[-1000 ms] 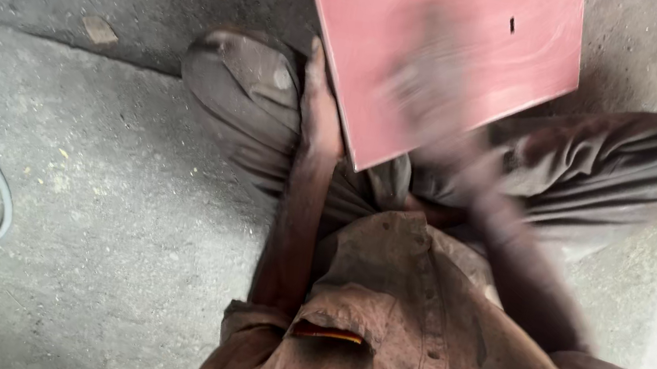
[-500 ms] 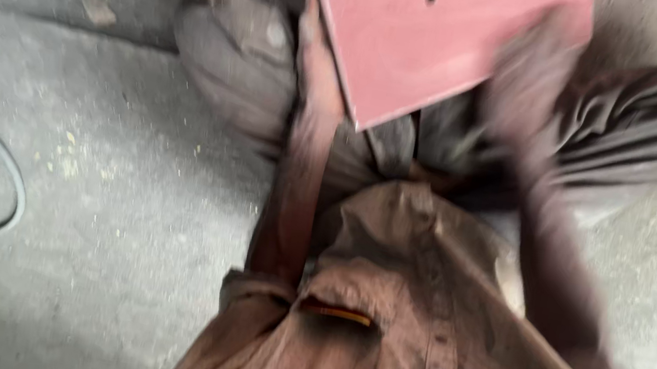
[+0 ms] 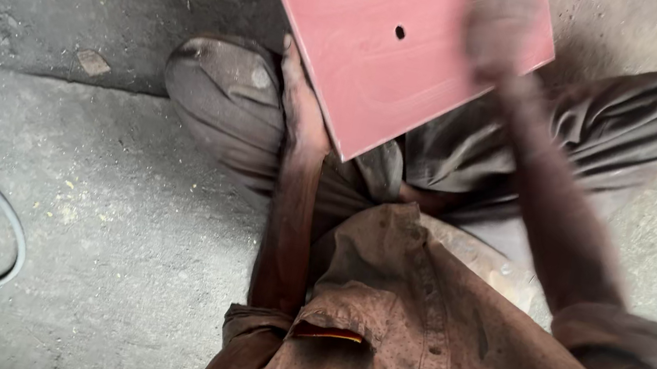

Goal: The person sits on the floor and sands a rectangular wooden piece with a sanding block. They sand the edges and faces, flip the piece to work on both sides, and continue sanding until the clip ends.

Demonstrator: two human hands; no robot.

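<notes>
head view: the red board (image 3: 399, 54) lies tilted over the lap, long axis running lower left to upper right, top edge cut off. the left hand (image 3: 299, 104) grips its lower-left edge. the right hand (image 3: 502, 27) rests blurred on the surface; grip unclear.

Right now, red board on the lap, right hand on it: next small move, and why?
Probably draw the right hand back down across the red board toward its lower edge. That hand is motion-blurred at the far corner, the near face lies uncovered, and the left hand braces the board's left edge, so it should hold steady.
</notes>
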